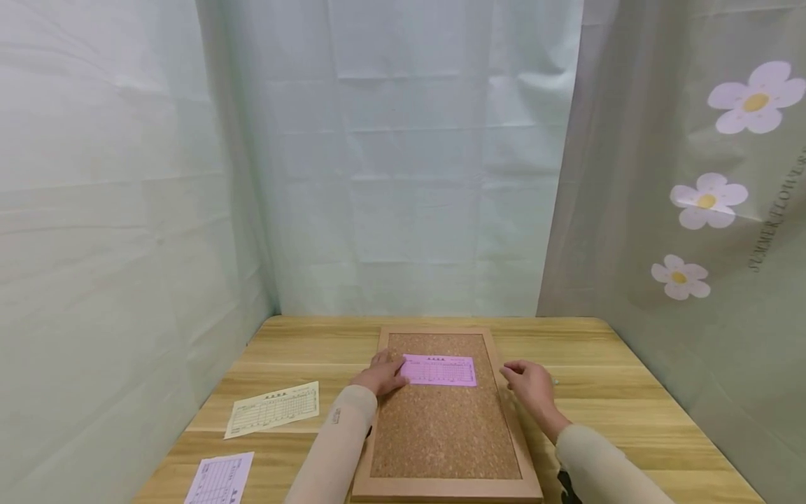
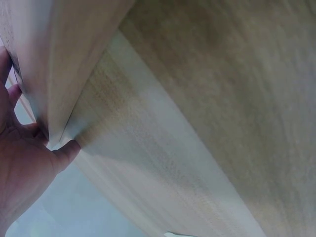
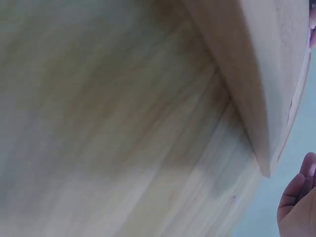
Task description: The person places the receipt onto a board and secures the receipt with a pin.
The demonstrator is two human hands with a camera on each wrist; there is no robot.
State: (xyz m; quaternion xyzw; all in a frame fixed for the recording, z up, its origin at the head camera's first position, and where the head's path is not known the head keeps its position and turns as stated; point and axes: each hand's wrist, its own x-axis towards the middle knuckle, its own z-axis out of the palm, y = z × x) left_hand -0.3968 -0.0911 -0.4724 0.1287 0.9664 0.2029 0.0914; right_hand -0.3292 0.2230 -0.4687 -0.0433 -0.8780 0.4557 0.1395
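A framed cork board (image 1: 447,434) lies on the wooden table, with a pink printed slip (image 1: 439,371) flat on its upper part. My left hand (image 1: 383,374) rests over the board's left frame, its fingertips touching the slip's left edge. The left wrist view shows that hand (image 2: 24,148) spread at the frame, one finger hanging past its side. Just off the board's right edge is my right hand (image 1: 530,385), thumb and forefinger brought together. Its bent fingers (image 3: 293,190) show in the right wrist view; whether they pinch anything small cannot be made out.
A yellow printed slip (image 1: 273,409) lies on the table left of the board, with a pale lilac slip (image 1: 220,479) nearer the front edge. Something tiny (image 1: 555,381) sits on the table behind my right hand. Hanging curtains (image 1: 415,175) surround the table.
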